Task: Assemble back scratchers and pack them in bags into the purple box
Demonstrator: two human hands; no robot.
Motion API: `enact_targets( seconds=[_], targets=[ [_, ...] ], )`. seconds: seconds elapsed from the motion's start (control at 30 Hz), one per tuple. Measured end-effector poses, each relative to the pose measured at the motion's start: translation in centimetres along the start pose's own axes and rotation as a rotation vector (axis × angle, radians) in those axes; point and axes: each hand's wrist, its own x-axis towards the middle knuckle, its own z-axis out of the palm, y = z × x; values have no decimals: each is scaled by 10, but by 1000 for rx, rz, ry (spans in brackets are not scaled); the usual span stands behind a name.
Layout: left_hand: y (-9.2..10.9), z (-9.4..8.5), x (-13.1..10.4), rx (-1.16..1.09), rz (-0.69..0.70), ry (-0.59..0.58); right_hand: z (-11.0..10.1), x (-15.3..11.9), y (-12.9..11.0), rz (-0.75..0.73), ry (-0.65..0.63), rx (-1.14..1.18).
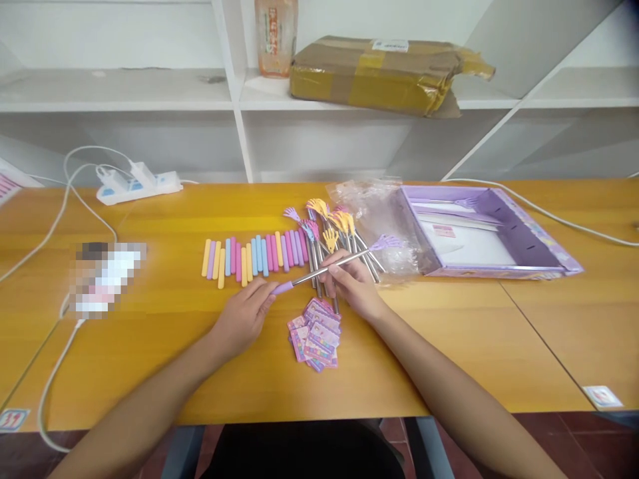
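My left hand [243,316] is closed on the purple handle [282,287] of a back scratcher. My right hand [353,283] pinches its metal rod [319,271] further along, and its purple hand-shaped head [387,243] points to the right. Behind my hands lies a pile of metal rods with yellow, pink, blue and purple hand-shaped heads [344,219]. A row of coloured handle tubes [254,256] in yellow, blue, pink and purple stretches to the left of the pile. Nearer the front edge is a loose heap of printed cards [317,336].
An open purple box [499,269] holding a purple scratcher stands at the right. Clear plastic bags [394,213] lie beside it. At the left are a power strip [140,186], cables and a blurred phone [107,276]. A taped carton [374,76] sits on the shelf.
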Motion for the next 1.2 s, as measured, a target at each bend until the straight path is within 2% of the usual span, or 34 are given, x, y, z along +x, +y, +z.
enact_targets(
  seconds=[0.37,0.83,0.97,1.03,1.2],
  targets=[
    [2,-4,3,75,13,4,2,2,-1,13,-55,-18],
    [5,-3,3,-93,10,-7,11,-1,-4,-46,-79,-76],
    [2,-4,6,-74,35,8,9,1,-6,17,-67,-62],
    [-1,-7,8,-35,44,22,1,6,-11,20,5,-39],
    [-5,-11,10,49,54,14,-22,19,-25,-120,336,-27]
  ],
)
